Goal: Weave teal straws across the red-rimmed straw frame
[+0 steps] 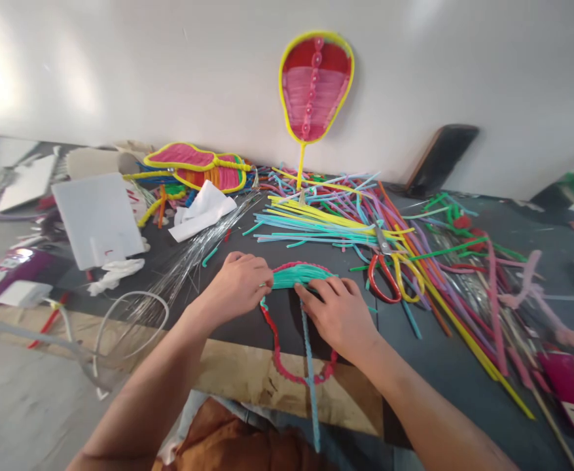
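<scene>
A red pipe-cleaner loop (279, 361) lies at the table's front edge, its top filled with rows of teal pipe cleaners (294, 275). My left hand (242, 281) pinches the left end of the teal rows. My right hand (340, 311) presses and grips their right side, its fingertips curled over the edge. A light blue pipe cleaner (310, 373) hangs from near my right fingertips across the loop and past the table edge. Part of the loop's right side is hidden under my right hand.
Scissors (389, 261) with red and yellow handles lie beside bundled pipe cleaners (316, 219). A pink panel with yellow border (316, 98) stands upright behind. Further items are a phone (441, 157), a white board (97, 219), silver strands (193, 248) and a white cable (134, 294).
</scene>
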Tool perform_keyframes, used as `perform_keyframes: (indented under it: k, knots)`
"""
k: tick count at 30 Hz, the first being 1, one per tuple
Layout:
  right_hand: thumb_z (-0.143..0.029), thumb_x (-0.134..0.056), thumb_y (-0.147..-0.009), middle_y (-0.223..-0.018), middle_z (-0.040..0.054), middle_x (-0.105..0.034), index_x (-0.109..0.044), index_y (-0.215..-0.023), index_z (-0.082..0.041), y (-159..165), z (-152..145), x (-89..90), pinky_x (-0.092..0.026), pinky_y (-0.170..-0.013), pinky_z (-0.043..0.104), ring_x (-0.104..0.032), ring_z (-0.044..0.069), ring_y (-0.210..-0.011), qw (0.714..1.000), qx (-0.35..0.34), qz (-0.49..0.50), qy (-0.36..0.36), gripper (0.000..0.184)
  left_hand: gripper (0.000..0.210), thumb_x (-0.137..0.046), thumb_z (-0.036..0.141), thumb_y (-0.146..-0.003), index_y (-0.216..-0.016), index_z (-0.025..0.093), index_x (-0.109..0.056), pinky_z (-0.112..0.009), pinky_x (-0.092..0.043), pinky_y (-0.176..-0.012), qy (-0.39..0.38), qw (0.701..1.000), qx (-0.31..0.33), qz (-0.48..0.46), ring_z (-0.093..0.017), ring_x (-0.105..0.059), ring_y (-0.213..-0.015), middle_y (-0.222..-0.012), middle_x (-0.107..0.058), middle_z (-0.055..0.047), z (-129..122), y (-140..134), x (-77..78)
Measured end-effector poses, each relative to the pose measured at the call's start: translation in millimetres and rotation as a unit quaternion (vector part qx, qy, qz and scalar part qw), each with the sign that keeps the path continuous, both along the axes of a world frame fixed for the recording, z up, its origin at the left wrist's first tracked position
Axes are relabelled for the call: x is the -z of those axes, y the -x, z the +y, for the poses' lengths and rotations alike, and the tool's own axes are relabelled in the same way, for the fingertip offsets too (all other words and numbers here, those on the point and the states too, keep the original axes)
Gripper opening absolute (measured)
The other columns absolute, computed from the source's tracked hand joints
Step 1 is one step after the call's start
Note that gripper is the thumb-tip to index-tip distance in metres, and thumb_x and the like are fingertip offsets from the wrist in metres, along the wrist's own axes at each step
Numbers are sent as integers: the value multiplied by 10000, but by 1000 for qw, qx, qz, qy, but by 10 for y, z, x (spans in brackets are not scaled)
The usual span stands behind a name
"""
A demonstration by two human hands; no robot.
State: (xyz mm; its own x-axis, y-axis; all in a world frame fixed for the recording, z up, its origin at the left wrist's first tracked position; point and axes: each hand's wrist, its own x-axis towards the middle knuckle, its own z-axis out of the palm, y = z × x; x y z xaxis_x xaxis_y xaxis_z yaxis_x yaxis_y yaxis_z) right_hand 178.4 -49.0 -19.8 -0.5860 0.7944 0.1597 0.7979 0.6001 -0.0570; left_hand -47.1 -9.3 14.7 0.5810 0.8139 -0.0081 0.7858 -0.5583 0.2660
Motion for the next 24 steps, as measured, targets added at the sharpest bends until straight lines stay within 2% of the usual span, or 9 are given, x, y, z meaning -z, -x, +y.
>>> perform_keyframes:
  k: [8,19,22,24]
  knots:
    - [-297,-440,-929,-1073,62,-627,-575,-1198,-267,24,2,2,-283,-809,400,-483,231,-948,1000,6,-2,-10,302,182,-465,238,-818,-745,203,-628,-317,-335,-753,71,995,-40,54,-181,-589,-797,-749,-638,-14,-1,171,-80]
    - [-300,-447,-925,-1066,63,-627,-585,-1185,-274,39,-2,-21,-282,-791,393,-491,232,-933,1000,7,-10,-11,295,266,-406,193,-818,-659,176,-618,-405,-313,-807,45,992,-54,104,-189,-586,-741,-729,-637,-44,-39,102,-87]
    - [-308,-452,-923,-1073,66,-624,-583,-1183,-276,37,5,-18,-281,-791,395,-489,233,-937,1000,8,-11,-9,292,220,-440,227,-825,-733,200,-638,-427,-327,-835,51,992,-62,100,-207,-597,-802,-780,-647,-38,-51,124,-122]
    - [-315,-450,-924,-1081,67,-623,-573,-1192,-276,38,8,-16,-279,-796,399,-486,237,-949,1000,8,-10,-5,297,188,-473,234,-825,-881,223,-651,-445,-332,-887,17,993,-74,91,-231,-592,-910,-905,-660,-49,-97,82,-156]
